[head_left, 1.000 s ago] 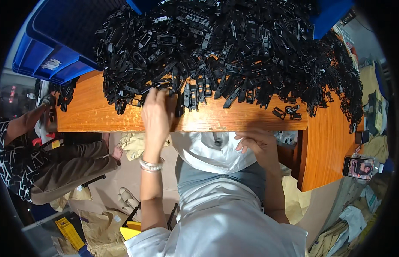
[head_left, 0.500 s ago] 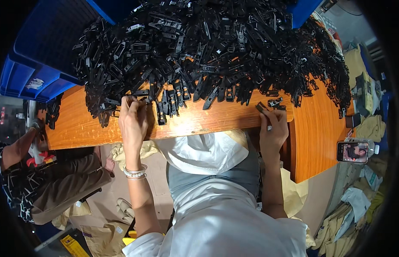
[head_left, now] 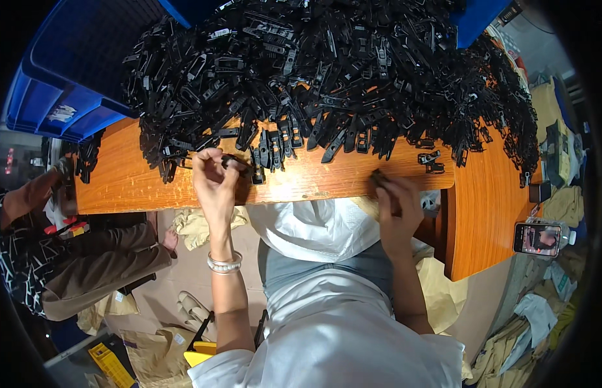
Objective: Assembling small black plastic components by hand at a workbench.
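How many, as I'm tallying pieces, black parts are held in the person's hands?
2: one black part in the left hand, a second black part, blurred, in the right hand. More may be hidden.

A wooden table point(head_left: 333, 178) of orange-brown colour is seen, and just beside it, on the right, a second wooden surface point(head_left: 485, 207) is placed. Underneath, a pale beige floor point(head_left: 191, 262) is shown. The table's front is lit brightly, while the room's left side is dimly lit.
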Motion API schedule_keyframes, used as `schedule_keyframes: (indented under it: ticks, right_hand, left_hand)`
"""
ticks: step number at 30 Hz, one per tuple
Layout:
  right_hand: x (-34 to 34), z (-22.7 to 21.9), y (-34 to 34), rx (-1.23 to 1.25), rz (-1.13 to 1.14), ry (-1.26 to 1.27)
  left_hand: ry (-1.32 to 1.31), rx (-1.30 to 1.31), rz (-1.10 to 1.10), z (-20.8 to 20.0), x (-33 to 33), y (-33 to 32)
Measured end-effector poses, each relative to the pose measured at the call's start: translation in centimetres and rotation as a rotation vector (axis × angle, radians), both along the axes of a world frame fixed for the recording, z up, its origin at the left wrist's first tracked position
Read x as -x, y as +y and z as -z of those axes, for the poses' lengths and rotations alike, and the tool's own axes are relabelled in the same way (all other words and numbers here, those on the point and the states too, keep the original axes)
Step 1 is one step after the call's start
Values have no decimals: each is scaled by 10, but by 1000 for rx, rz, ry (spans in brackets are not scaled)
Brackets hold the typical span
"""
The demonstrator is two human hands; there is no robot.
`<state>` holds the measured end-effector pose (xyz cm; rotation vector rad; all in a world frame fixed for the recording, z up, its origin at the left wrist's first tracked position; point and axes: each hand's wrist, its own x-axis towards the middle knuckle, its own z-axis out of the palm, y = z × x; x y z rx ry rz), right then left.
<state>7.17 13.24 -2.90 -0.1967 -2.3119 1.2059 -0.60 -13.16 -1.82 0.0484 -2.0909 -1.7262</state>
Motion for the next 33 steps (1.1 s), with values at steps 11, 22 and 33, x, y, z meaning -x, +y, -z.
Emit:
schedule_keyframes:
  ticks: [11, 22, 33]
  right_hand:
    - [22, -31, -43, 98, -540, 157]
    - [26, -35, -39, 61, -676, 78]
    - [10, -15, -34, 854, -409, 70]
  left_hand:
    - [-510, -567, 668, -37, -37, 52]
    - [-539, -380, 740, -34, -41, 46]
    - [-34, 449, -57, -16, 21, 36]
